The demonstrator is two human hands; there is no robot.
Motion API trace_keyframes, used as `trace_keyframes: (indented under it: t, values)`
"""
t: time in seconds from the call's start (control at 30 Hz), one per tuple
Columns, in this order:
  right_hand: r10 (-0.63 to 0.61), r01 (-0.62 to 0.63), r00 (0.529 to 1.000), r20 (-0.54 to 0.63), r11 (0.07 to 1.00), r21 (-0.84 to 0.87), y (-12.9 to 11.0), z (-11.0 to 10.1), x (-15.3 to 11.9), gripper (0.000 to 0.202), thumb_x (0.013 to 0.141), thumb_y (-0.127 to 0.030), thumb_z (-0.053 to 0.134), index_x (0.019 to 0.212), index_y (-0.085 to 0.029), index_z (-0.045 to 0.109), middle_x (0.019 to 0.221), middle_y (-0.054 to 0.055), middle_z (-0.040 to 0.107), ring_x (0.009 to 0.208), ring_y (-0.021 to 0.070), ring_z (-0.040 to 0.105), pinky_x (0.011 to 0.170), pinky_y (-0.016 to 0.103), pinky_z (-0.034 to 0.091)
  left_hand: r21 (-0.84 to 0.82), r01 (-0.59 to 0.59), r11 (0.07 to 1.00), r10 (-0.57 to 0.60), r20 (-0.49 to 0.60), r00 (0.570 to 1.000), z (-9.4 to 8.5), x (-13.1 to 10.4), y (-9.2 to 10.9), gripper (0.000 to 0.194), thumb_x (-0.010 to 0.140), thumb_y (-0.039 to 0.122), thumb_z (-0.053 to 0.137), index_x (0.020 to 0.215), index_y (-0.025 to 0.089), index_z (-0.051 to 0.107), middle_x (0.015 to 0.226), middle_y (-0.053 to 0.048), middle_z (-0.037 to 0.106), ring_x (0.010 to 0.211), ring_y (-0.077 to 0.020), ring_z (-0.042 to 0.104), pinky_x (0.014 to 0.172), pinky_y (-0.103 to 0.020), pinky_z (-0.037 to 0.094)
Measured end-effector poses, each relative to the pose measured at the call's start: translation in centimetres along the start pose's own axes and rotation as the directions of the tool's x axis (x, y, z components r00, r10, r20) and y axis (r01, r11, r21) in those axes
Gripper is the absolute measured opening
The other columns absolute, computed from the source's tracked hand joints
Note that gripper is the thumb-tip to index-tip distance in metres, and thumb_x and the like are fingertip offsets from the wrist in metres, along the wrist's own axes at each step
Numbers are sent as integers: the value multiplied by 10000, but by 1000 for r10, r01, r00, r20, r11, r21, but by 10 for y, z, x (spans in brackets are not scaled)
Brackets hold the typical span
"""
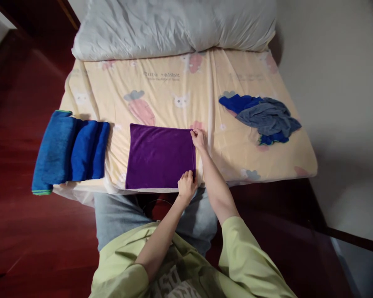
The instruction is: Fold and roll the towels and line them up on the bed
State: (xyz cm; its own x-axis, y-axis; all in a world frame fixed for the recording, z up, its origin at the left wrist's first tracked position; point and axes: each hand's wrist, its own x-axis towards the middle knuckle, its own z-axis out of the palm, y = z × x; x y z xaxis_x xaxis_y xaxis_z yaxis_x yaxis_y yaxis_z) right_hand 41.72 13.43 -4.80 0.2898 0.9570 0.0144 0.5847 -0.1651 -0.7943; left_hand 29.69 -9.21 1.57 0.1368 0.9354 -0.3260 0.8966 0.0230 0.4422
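A purple cloth [158,157] lies flat near the front edge of the bed [174,91]. At its far right corner, my right hand [198,139] is closed on the cloth's edge. My left hand [187,185] is at the near right corner, its fingers closed on the cloth there. Rolled or folded blue cloths [83,150] lie side by side to the left, next to a larger blue-teal one with green edging [54,149]. On the right side of the bed sits a crumpled heap with a grey cloth [267,116] over blue ones.
Across the back of the bed lies a bulky light grey quilt [174,29]. A pale wall [335,103] stands at the right. Dark red floor [34,231] shows at the left, and my legs are against the bed's front edge.
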Motion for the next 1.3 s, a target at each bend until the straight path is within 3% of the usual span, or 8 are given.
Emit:
trace_keyframes:
  t: [0.13,0.47,0.57,0.73,0.87,1.03,1.3]
  values:
    - [23,-23,999,30,1000,2,-4,-1,-2,254,932,-356,599,1030,-169,741,972,93,760,890,224,692,909,350,541,2,30,1000,-30,19,999,-4,0,3,141,1012,242,528,1116,190,608,1091,-97,706,1021,-240,705,789,-298,517]
    - [26,-20,998,65,996,-91,-22,-6,2,222,909,-395,673,971,-207,775,986,70,785,917,243,720,898,371,549,16,-9,1000,8,101,995,-24,-4,7,257,1016,168,455,1241,183,578,1061,-107,717,945,-251,740,765,-310,524]
    - [17,-15,997,74,999,-35,-26,-4,8,212,882,-404,702,908,-201,753,944,67,778,901,236,715,905,369,555,-7,-33,999,34,108,994,-26,-7,5,239,1042,188,436,1229,199,585,1094,-94,709,937,-234,737,770,-304,522]
    - [-78,69,996,33,976,205,-22,-3,20,401,934,-555,594,871,-170,689,975,110,742,956,238,704,967,370,556,-1,-147,989,147,34,989,-21,-11,2,218,1035,161,427,1164,210,597,1090,-75,668,940,-209,710,761,-281,516]
    - [-62,59,998,6,977,204,-17,-1,24,533,980,-656,468,1074,-170,666,1132,143,708,1087,242,681,1038,390,529,30,-258,966,257,15,966,-17,-12,6,184,1037,171,439,1108,205,605,1071,-84,633,998,-218,685,776,-282,530]
    - [37,-36,999,-7,993,112,-13,3,25,507,1028,-580,426,1295,-183,595,1222,166,697,1138,234,671,1055,399,520,49,-281,958,276,92,957,-15,-6,10,180,1014,136,482,1129,196,607,1092,-102,617,1025,-228,678,783,-295,551]
    - [-61,62,998,-21,996,63,-15,7,17,312,1020,-371,470,1090,-156,686,1019,139,735,975,225,698,991,384,554,25,-286,958,276,189,942,1,-4,1,236,1026,128,450,1182,194,614,1163,-115,615,1049,-229,687,801,-299,559]
